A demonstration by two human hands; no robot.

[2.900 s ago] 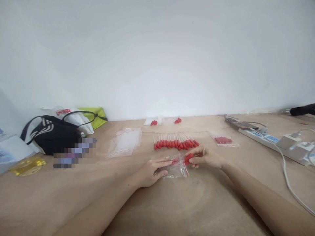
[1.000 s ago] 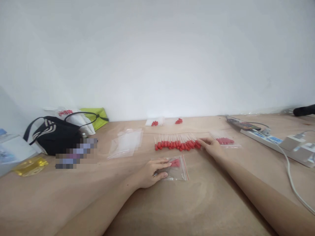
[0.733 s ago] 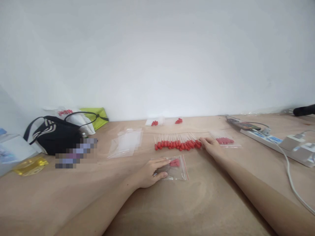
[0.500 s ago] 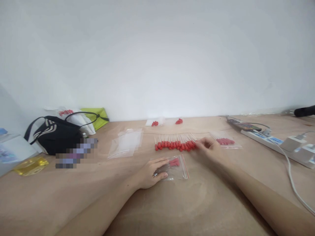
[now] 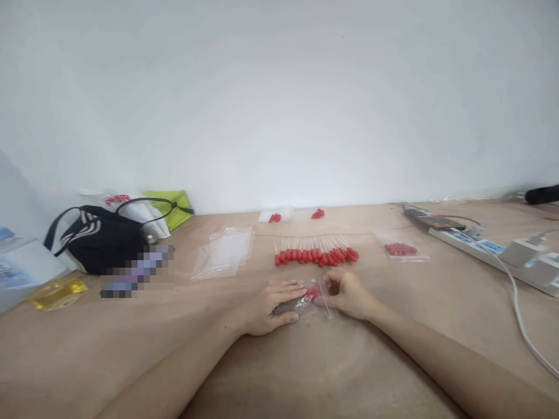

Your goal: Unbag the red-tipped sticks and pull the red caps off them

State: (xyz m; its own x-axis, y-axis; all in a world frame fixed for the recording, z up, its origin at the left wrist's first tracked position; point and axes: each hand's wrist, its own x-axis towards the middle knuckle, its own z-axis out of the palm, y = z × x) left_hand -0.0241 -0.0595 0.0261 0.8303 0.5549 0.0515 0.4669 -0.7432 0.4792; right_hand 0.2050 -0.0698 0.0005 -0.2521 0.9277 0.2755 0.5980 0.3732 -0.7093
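Observation:
My left hand [image 5: 277, 305] lies with fingers stretched over a small clear zip bag [image 5: 301, 314], pressing it to the table. Red-tipped sticks [image 5: 312, 292] show in the bag, their other ends under my left fingers. My right hand [image 5: 349, 295] is at the bag's mouth on its right side, thumb and forefinger pinched by the red tips; the fingers seem closed on a red-tipped stick, partly hidden by them. Just beyond both hands, a row of red-tipped sticks [image 5: 305, 255] lies side by side, red ends towards me.
Flat clear bags [image 5: 225, 253] lie to the left. A filled bag [image 5: 400, 249] is on the right, with two small red clusters [image 5: 275, 218] near the wall. A power strip [image 5: 493, 250] with plugs and a phone [image 5: 434, 220] occupy the right; a black bag [image 5: 105, 238] stands left.
My right hand has moved from the right end of the row back towards me and left, to the zip bag's mouth. My left hand has stayed on the bag.

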